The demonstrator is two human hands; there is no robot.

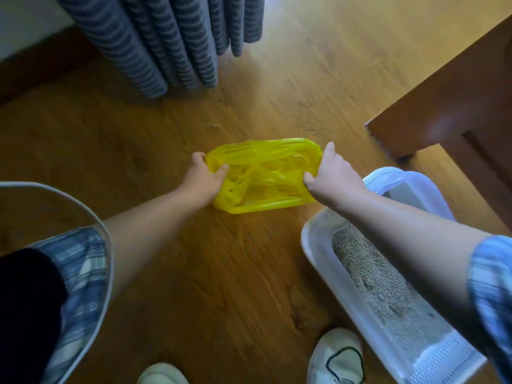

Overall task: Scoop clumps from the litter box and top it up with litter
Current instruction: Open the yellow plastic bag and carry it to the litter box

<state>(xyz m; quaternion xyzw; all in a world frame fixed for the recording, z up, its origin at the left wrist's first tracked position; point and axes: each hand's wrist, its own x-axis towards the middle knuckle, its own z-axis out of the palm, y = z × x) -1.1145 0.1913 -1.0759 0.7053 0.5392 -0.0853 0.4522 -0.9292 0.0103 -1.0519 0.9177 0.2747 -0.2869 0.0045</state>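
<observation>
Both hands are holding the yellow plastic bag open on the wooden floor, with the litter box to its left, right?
Not quite: the head view shows the white plastic litter box to the right of the yellow plastic bag. Left hand and right hand do hold it open.

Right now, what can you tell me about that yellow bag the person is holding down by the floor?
The thin, translucent yellow plastic bag is crinkled and glossy, stretched wide with its mouth pulled open toward the camera. It looks empty. The left hand grips its left edge and the right hand its right edge, fingers curled into the rim. It sits low over the brown wooden floor, just left of the white plastic litter box; whether it touches the floor is unclear.
</observation>
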